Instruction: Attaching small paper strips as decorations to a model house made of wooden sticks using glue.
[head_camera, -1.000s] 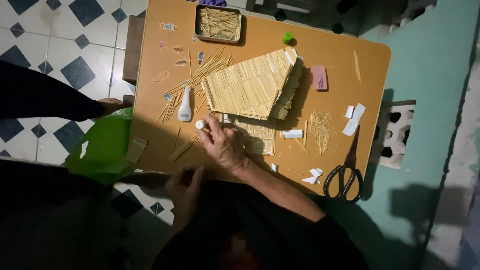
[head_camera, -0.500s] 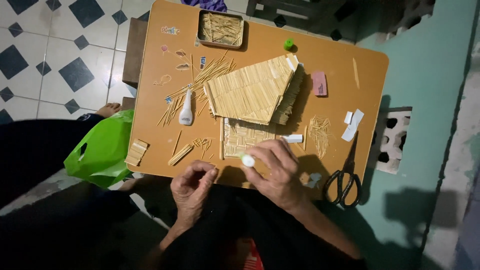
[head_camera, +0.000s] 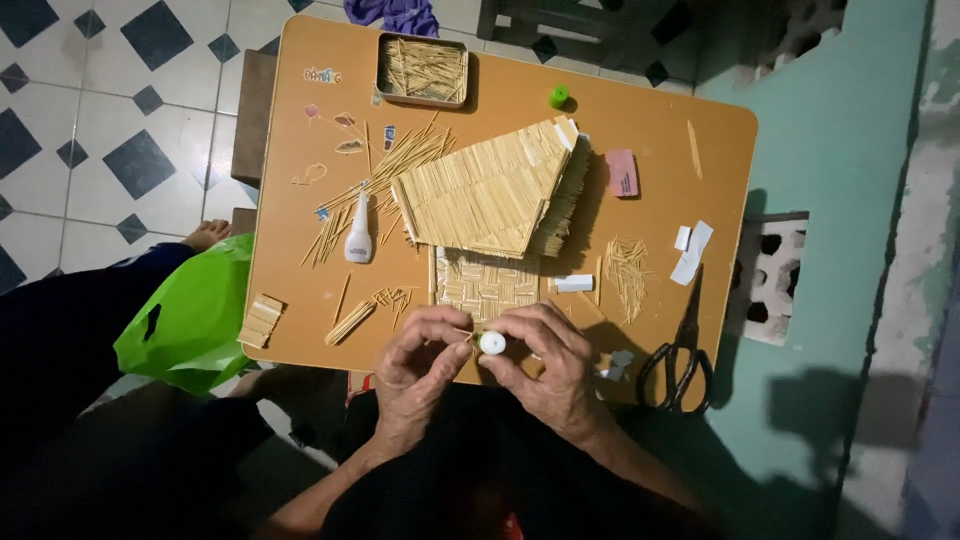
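While both hands meet at the near edge of the counter (head_camera: 300, 330), the right hand (head_camera: 545, 365) grips a small white glue bottle (head_camera: 491, 343) and the left hand (head_camera: 420, 365) pinches a thin stick (head_camera: 458, 331) against its tip. Just beyond the bottle lies a woven stick panel (head_camera: 485, 285), and the black scissors (head_camera: 678, 365) rest well to its right.

I see an orange-brown wooden table (head_camera: 300, 300). At its twelve o'clock edge a bright green round cap (head_camera: 559, 96); at one o'clock a pink rectangular eraser (head_camera: 622, 172). The pale straw-yellow stick roof panel (head_camera: 485, 190) fills the centre. At four o'clock lie black-handled scissors (head_camera: 680, 365). Off nine o'clock, a lime-green plastic bag (head_camera: 195, 315) and white floor tiles with dark blue diamonds (head_camera: 60, 120).
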